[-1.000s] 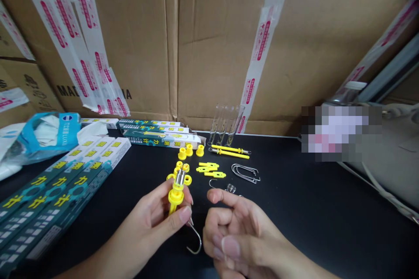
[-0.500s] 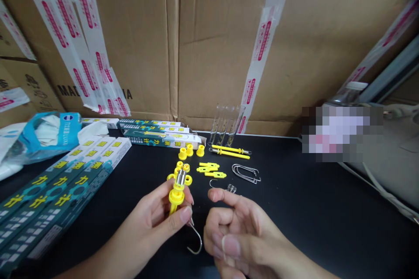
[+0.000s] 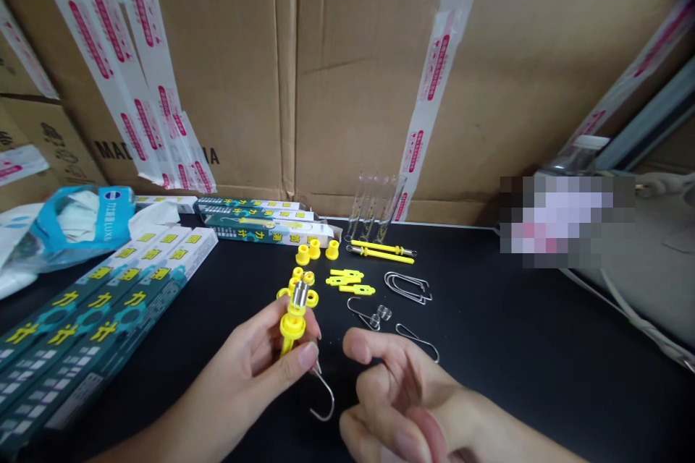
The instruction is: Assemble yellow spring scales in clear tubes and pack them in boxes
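My left hand [image 3: 260, 369] is closed round a yellow plastic rod assembly [image 3: 294, 317] with a metal spring end on top and a wire hook [image 3: 322, 396] hanging below my thumb. My right hand [image 3: 402, 398] hovers just right of it, fingers loosely curled and apart, holding nothing. On the black table [image 3: 515, 347] beyond my hands lie small yellow caps [image 3: 313, 252], flat yellow pieces [image 3: 347, 281], two yellow rods [image 3: 380, 252], wire loops [image 3: 407, 287] and a loose spring with hooks [image 3: 380, 315].
Teal and white boxes [image 3: 108, 296] lie in a row at the left, more boxes [image 3: 260, 221] at the back. Clear tubes [image 3: 374, 217] lean on the taped cardboard cartons [image 3: 347, 72]. A blue plastic bag [image 3: 70, 228] sits far left, grey equipment [image 3: 646, 253] at the right.
My right hand has drawn back towards me and turned, uncovering the loose spring and hook wires on the table. The left hand and its yellow assembly have stayed put.
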Motion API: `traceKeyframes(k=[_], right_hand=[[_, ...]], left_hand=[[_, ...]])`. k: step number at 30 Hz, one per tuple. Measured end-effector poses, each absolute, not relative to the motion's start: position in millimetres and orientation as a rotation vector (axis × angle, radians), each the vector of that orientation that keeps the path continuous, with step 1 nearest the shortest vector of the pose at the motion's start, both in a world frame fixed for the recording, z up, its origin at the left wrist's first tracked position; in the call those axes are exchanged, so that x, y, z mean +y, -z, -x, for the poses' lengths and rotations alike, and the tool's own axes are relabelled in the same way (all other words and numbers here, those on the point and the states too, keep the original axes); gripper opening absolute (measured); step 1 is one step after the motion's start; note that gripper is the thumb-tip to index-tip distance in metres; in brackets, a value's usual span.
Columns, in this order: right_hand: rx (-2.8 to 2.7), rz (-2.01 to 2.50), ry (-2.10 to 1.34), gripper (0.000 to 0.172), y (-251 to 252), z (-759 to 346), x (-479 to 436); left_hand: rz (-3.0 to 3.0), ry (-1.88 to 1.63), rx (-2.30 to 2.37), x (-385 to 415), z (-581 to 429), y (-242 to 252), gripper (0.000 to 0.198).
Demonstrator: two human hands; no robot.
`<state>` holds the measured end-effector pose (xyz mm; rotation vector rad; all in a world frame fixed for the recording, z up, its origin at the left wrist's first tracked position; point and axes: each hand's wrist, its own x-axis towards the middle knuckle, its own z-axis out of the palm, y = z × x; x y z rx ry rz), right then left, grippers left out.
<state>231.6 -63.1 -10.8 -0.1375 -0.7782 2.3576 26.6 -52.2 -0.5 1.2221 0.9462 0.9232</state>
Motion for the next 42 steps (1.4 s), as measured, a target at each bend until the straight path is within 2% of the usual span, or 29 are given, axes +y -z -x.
traceKeyframes(k=[10,24,28,30,33,35,42], right_hand=[[-0.63,0.288,-2.392,0.053,-1.0,-233.0,-70.0],[-0.655,0.293,-2.366,0.043,-1.1,-233.0,-68.1],[-0.737,0.392,-2.333,0.035,-5.8,-234.2,-67.9],[-0.873,0.455,-2.267,0.031,-8.0,-234.6,-68.6],[-1.234,0.677,-2.029,0.047,-10.4,-234.1,-72.4],[-1.37,0.852,-1.857,0.05,-12.0,-233.2,-76.4],[-1.601,0.979,-1.549,0.041,-7.3,-229.3,-78.5]], left_hand=[[-1.226,-0.928,0.959,-53.4,-26.1,4.6,0.028],[-1.233,-0.942,0.987,-53.0,-25.2,6.5,0.028],[-1.233,-0.932,0.942,-52.2,-25.5,5.7,0.026],[-1.222,-0.929,0.919,-52.9,-25.5,4.7,0.025],[-1.203,-0.926,0.913,-53.6,-25.6,3.9,0.026],[-1.198,-0.917,0.921,-53.4,-26.0,3.4,0.027],[-1.226,-0.898,0.902,-54.2,-26.4,-1.3,0.027]])
